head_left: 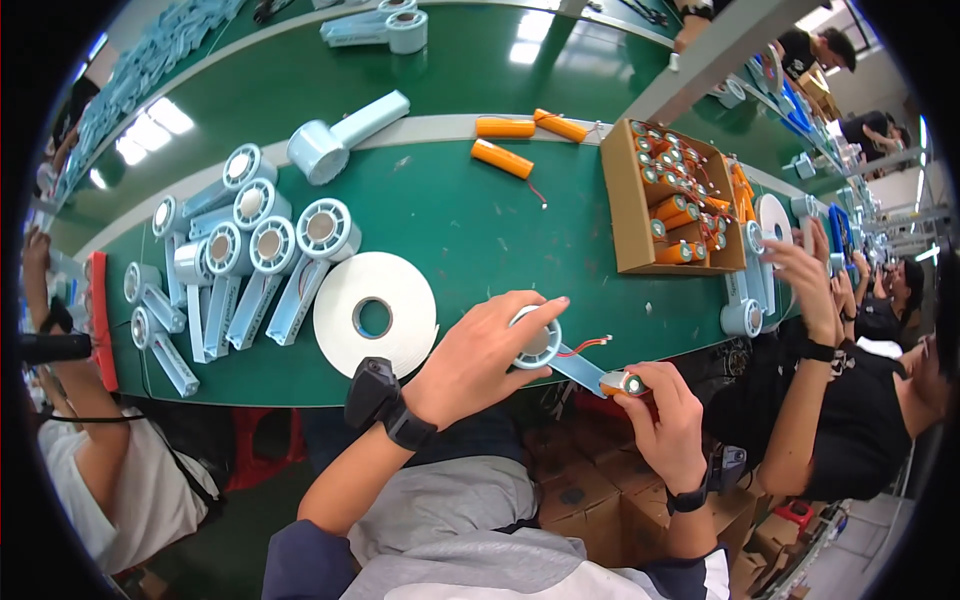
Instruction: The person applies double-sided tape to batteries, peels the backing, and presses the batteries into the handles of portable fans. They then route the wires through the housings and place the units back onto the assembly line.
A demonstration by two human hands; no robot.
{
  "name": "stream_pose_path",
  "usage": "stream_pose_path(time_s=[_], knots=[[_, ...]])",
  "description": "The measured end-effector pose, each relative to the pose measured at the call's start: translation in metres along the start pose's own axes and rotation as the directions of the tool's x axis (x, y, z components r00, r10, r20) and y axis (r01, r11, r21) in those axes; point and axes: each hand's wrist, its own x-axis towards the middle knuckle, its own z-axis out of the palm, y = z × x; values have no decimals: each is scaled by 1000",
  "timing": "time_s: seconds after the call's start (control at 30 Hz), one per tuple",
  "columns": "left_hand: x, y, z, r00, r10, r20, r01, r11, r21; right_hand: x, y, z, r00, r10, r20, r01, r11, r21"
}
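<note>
Wires could get pinched, jutting loose between my left hand, clasped round the pale-blue handheld fan, and my right hand, gripping an orange cylindrical battery.

A flat white ring-shaped roll lies on the green tabletop — below its edge, a red plastic stool and brown cardboard boxes.

Green worktable, red stool by its near edge, grey floor lower right, white strip light far right.
</note>
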Motion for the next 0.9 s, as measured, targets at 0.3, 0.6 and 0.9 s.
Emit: stream_pose_path(time_s=[0.3, 0.6, 0.9], knots=[[5, -14, 7, 986, 123, -111, -115, 990, 79, 50, -23, -8, 926, 32, 376, 60, 971, -231], [-3, -18, 17, 979, 126, -158, -113, 990, 84, 48, -36, -10, 888, 192, 418, -71, 956, -286], [-1, -18, 30, 969, 168, -181, -145, 980, 134, 67, -35, 16, 876, 65, 477, 109, 939, -327]])
